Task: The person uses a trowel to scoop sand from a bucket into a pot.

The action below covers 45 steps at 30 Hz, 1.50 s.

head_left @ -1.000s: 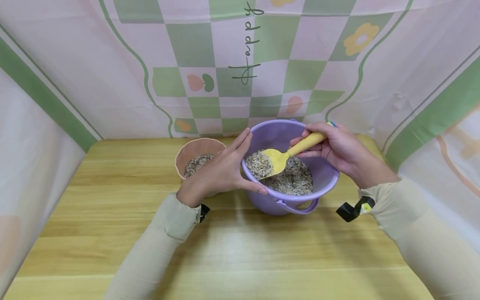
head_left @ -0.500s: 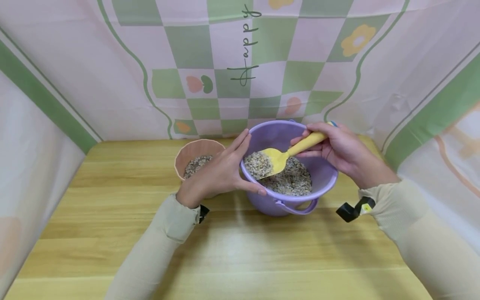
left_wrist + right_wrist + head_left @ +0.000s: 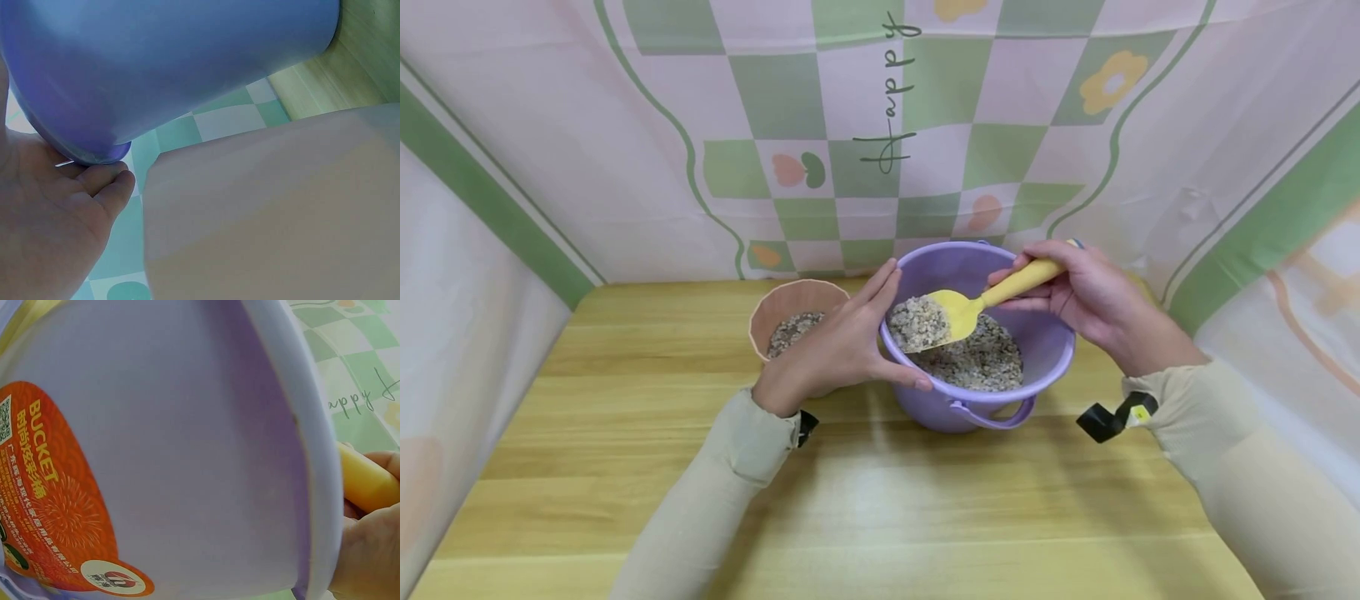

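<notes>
A purple bucket contains coarse, grey-beige grit. My right hand grips the handle of a yellow shovel, thumb along the top. The blade, heaped with grit, sits inside the bucket near its left wall. My left hand rests against the bucket's left rim, fingers straight towards the back and thumb stretched along the near side. In the left wrist view, fingertips touch the rim. Behind the left wrist stands a pink fluted pot with some grit in it, partly hidden by that hand.
Both containers stand on a wooden table near its back edge. A printed cloth hangs behind and along both sides. The bucket's handle hangs down at its front. A label shows on the bucket's outer wall.
My right hand has shifted slightly right, and the shovel has risen a little with its blade tilted, its grit more heaped. The left hand, bucket and pot stay in place.
</notes>
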Available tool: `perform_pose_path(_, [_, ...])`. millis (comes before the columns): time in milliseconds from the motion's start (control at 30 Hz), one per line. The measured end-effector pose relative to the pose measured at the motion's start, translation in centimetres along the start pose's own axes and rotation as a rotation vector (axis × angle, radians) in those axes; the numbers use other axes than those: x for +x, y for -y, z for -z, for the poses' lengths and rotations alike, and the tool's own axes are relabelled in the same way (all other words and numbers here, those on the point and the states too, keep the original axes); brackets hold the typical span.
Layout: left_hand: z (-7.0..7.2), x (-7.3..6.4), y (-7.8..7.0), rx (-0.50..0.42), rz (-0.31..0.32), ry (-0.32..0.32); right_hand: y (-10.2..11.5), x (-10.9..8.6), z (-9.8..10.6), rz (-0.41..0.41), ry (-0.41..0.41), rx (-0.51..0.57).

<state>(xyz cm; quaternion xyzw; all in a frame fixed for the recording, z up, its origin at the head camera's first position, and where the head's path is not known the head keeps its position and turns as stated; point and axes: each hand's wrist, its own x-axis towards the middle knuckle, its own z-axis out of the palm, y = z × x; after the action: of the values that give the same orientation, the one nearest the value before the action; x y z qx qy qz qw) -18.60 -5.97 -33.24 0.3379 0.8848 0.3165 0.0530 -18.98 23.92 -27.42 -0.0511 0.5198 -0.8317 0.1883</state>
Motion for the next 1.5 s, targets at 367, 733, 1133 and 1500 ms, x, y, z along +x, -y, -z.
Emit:
perform_pose_path(367, [0.0,-0.1,0.0,0.004,0.003,0.004,0.4,-0.4,0.4,0.013,0.001,0.015])
perform_pose_path(733, [0.0,0.0,0.0,-0.003,-0.001,0.007,0.9,-0.8,0.8,0.023,0.003,0.041])
perform_pose_path(1133, [0.0,0.0,0.0,-0.009,-0.014,0.005,1.7,-1.1,1.0,0.038,0.020,0.037])
perform_pose_path(1500, [0.1,-0.2,0.1,-0.028,-0.013,0.004,2.1,-0.9,0.4,0.053,0.030,0.024])
